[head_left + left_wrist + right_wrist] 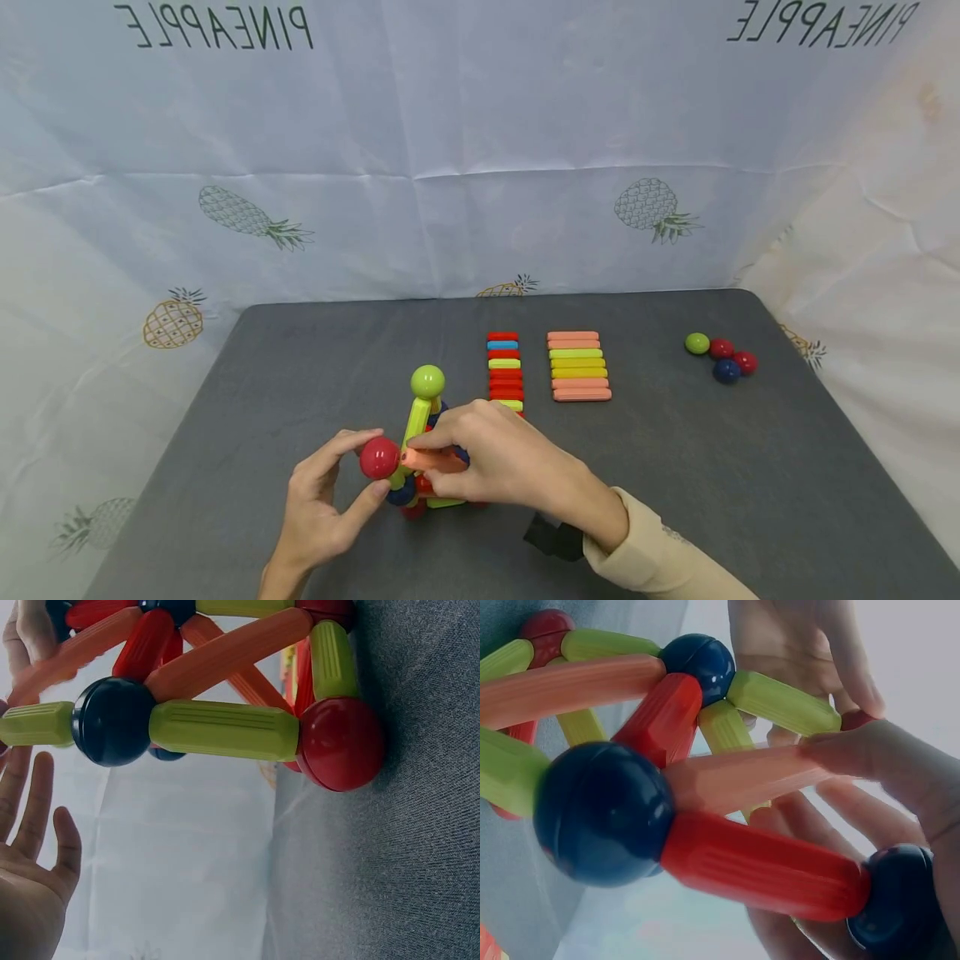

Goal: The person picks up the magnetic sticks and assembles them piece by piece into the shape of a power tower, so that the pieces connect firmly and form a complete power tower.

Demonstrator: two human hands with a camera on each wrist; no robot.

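A standing frame of coloured magnetic rods and balls has dark blue balls (pixel 604 814), a lime rod (pixel 223 730) and a red rod (pixel 765 866). My left hand (pixel 322 508) pinches a red ball (pixel 378 457) at the frame's left side between thumb and fingers. From the right, my right hand (pixel 498 458) pinches a salmon-orange rod (pixel 430 460), one end of it close beside that red ball. In the right wrist view the rod's other end meets a dark blue ball. A lime ball (pixel 427 382) tops the frame. My right hand hides part of the structure.
Behind the frame lie a column of short red, blue and lime rods (pixel 505 373) and a column of longer salmon, lime and yellow rods (pixel 577 363). Several loose balls (pixel 722 348) sit at the far right of the grey table (pixel 712 483). A pineapple-print cloth (pixel 450 225) hangs behind.
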